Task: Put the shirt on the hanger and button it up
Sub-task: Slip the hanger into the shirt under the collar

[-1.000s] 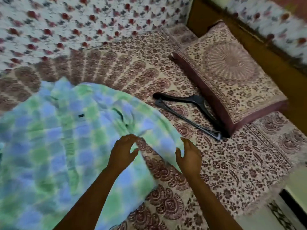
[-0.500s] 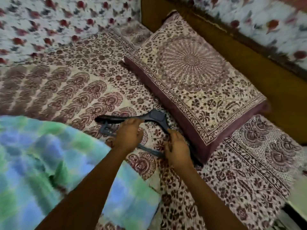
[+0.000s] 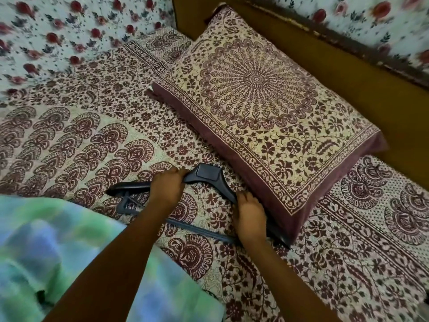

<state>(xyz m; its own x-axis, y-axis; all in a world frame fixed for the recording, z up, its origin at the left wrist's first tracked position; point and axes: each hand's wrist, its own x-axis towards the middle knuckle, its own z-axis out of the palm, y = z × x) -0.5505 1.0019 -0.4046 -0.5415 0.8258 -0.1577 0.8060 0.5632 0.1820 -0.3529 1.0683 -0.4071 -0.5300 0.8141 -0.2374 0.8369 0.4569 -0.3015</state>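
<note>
Both hands down on the black plastic hanger [image 3: 209,176], roughly centre frame, slightly below the middle. Left hand [image 3: 167,188] wrapped over the left arm of it, fingers curled around the top edge just beside the flat centre piece. Right hand [image 3: 249,213] clamped on the right arm, lower and further right, fingers curled over the slope. Lying flat on the bedsheet [image 3: 69,140] by the look of it, though can't really tell whether lifted a bit or not. Left tip poking out to the left of the left hand, crossbar running diagonally under both forearms toward lower right, right tip touching or tucked against the pillow's edge. Hook not really visible.

Checked shirt [image 3: 58,256], blue and green, bunched up in the lower left corner of the frame, blurry, partly under the left forearm. Not on the hanger, just beside it, top edge near the hanger's left tip but not obviously touching. Can't see any buttons at all.

Pillow [image 3: 267,96] with a maroon mandala print filling the upper right middle, sitting on the matching maroon-print bedsheet. Brown wooden headboard [image 3: 348,73] along the upper right. Floral cloth with red flowers [image 3: 58,36] across the upper left.
</note>
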